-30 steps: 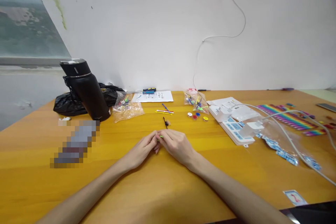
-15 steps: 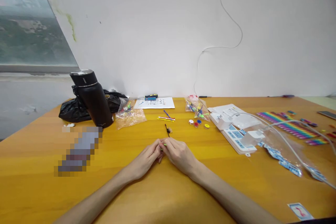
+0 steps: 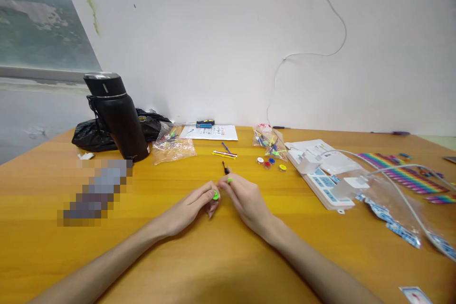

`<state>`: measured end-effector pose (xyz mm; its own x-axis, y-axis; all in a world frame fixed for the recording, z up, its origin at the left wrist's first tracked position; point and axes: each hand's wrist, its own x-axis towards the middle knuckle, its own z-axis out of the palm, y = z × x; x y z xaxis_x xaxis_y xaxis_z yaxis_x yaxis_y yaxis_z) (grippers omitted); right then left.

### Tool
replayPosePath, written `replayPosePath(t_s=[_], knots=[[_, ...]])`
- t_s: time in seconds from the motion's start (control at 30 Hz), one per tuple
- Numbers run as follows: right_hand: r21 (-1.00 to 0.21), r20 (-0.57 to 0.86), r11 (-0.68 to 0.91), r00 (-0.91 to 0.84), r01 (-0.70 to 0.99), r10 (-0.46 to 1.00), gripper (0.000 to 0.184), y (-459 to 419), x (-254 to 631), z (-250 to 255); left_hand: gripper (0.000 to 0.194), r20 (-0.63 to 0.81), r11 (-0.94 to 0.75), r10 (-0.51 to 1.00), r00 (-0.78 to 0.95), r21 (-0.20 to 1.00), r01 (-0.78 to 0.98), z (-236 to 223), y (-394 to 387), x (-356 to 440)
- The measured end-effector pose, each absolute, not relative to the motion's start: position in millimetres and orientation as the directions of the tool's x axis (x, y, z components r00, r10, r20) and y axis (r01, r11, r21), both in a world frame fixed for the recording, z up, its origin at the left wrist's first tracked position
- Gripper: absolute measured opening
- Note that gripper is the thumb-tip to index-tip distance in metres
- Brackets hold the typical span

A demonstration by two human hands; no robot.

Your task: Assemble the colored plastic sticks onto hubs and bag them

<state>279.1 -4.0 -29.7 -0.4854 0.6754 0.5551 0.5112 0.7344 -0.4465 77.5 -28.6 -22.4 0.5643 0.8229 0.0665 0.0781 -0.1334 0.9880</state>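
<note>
My left hand (image 3: 194,206) is closed, pinching a small bright green plastic disc (image 3: 215,195) between thumb and fingers. Close beside it, my right hand (image 3: 247,199) has its fingers curled together round a thin green plastic piece (image 3: 229,180), of which only one end shows. Just beyond the right fingers lies a small black stick-like piece (image 3: 225,168), partly covered by the hand. Farther back, thin plastic sticks in yellow, white and red (image 3: 224,154) lie beside a blue stick (image 3: 225,147). To their right sit small discs: white (image 3: 260,160), red (image 3: 267,165), blue (image 3: 271,161) and yellow (image 3: 282,167).
A black bottle (image 3: 119,121) stands at left by a black bag (image 3: 94,135). Clear bags of plastic parts (image 3: 174,149) (image 3: 270,142) and a paper with a screwdriver (image 3: 205,124) lie near the wall. At right are a power strip (image 3: 326,190), cables and rainbow-striped pencils (image 3: 395,171).
My hands have drawn slightly apart. The green disc now shows clearly in my left fingers and a green end at my right fingers. The camera view has shifted a little.
</note>
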Motion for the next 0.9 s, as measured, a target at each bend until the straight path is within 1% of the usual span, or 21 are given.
replayPosePath(t_s=[0.07, 0.13, 0.17, 0.23, 0.4, 0.47, 0.53, 0.63, 0.73, 0.9], knots=[[-0.612, 0.516, 0.643, -0.383, 0.461, 0.766, 0.032, 0, 284, -29, 0.035, 0.058, -0.114, 0.821, 0.568, 0.991, 0.064, -20, -30, 78], [-0.743, 0.437, 0.526, -0.296, 0.413, 0.849, 0.035, 5, 289, -27, 0.034, 0.051, -0.103, 0.819, 0.571, 0.993, 0.059, -19, -30, 79], [-0.785, 0.401, 0.477, -0.263, 0.395, 0.877, 0.037, 8, 291, -26, 0.034, 0.050, -0.099, 0.818, 0.573, 0.994, 0.055, -19, -30, 79], [-0.832, 0.361, 0.422, -0.227, 0.361, 0.905, 0.039, 15, 295, -27, 0.033, 0.055, -0.094, 0.821, 0.568, 0.995, 0.040, -20, -30, 79], [-0.885, 0.322, 0.371, -0.207, 0.282, 0.924, 0.035, 24, 297, -32, 0.027, 0.078, -0.106, 0.834, 0.547, 0.994, 0.021, -28, -27, 78], [-0.894, 0.326, 0.374, -0.218, 0.244, 0.920, 0.036, 25, 298, -32, 0.024, 0.086, -0.116, 0.835, 0.543, 0.993, 0.022, -30, -26, 78], [-0.910, 0.348, 0.385, -0.226, 0.152, 0.910, 0.036, 26, 299, -31, 0.023, 0.089, -0.124, 0.842, 0.533, 0.992, 0.030, -32, -25, 78], [-0.934, 0.342, 0.354, -0.170, 0.041, 0.924, 0.030, 28, 302, -28, 0.021, 0.079, -0.123, 0.854, 0.515, 0.991, 0.051, -32, -25, 78], [-0.946, 0.314, 0.321, -0.115, 0.053, 0.943, 0.031, 35, 307, -30, 0.022, 0.071, -0.117, 0.857, 0.510, 0.991, 0.059, -31, -26, 77], [-0.940, 0.317, 0.323, -0.068, 0.106, 0.946, 0.031, 47, 313, -42, 0.022, 0.073, -0.123, 0.854, 0.516, 0.990, 0.062, -32, -25, 78]])
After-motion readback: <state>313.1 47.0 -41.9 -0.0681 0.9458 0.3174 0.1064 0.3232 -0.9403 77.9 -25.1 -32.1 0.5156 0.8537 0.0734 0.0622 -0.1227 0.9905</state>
